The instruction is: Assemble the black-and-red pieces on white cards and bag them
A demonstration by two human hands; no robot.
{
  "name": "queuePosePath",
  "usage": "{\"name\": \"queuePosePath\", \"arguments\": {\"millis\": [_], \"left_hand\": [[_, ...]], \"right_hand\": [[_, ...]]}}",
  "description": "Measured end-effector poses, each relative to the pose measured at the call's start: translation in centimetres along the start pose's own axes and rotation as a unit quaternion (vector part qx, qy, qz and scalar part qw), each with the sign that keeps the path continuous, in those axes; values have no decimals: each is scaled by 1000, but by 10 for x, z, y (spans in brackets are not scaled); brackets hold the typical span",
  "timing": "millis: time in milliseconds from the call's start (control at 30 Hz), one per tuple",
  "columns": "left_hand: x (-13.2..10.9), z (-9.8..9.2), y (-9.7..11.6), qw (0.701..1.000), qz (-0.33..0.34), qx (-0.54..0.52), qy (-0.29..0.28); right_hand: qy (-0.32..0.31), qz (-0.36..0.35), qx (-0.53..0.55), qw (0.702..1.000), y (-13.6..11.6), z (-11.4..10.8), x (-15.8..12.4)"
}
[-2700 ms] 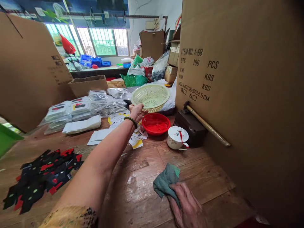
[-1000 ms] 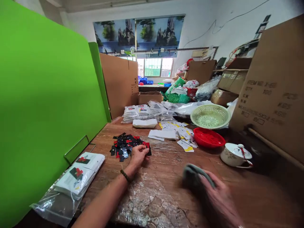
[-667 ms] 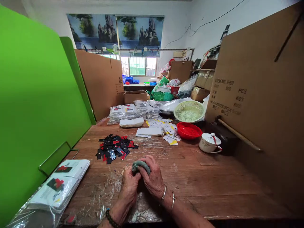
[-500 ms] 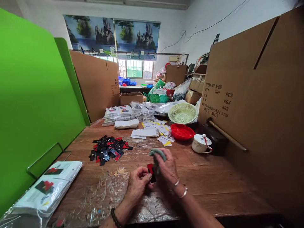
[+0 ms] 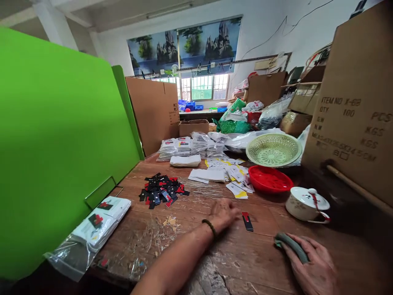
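Note:
My left hand is over the middle of the wooden table, slightly blurred, its fingertips bent near a small black-and-red stack lying flat on the wood. Whether those fingers hold anything is hidden. At the lower right my right hand grips a grey-green cloth between thumb and fingers, low over the table. A loose pile of black and red pieces lies left of centre.
Bagged printed cards lie at the left beside a green panel. White paper strips, a red bowl, a pale green basket and a lidded cup stand farther back. Cardboard rises at right.
My hands have moved apart, the right one going right with the cloth. The black-and-red piece has left my left hand's grasp; a stack now shows on the table. The view has shifted.

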State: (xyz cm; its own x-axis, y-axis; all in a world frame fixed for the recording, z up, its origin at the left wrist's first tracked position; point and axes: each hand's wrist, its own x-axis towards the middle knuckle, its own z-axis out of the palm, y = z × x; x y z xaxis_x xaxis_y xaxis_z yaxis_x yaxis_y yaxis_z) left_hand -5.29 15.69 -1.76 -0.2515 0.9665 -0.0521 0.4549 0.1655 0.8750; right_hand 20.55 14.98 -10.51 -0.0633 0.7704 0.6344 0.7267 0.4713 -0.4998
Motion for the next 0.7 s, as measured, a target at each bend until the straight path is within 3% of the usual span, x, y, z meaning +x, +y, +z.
{"name": "queuePosePath", "arguments": {"millis": [100,200,333,433,533,600,667,700], "left_hand": [[10,-67,-18,985,28,160,58],[22,-129,-43,955,15,286,70],[32,-168,-64,925,3,376,48],[32,-179,-61,919,13,391,48],[22,-179,-48,927,39,369,61],[7,-165,-38,938,62,336,63],[-17,-137,-31,961,76,265,33],[-33,-120,-29,990,57,129,5]], "right_hand": [[1,17,3,1000,1,-2,-4],[5,38,8,999,1,-3,-4],[31,66,25,997,-1,-2,-2],[62,72,44,995,-10,-6,3],[90,65,87,990,-40,-11,5],[72,59,147,985,-77,-10,2],[13,63,217,974,-123,-1,-3],[-9,58,245,968,-146,7,-5]]}}
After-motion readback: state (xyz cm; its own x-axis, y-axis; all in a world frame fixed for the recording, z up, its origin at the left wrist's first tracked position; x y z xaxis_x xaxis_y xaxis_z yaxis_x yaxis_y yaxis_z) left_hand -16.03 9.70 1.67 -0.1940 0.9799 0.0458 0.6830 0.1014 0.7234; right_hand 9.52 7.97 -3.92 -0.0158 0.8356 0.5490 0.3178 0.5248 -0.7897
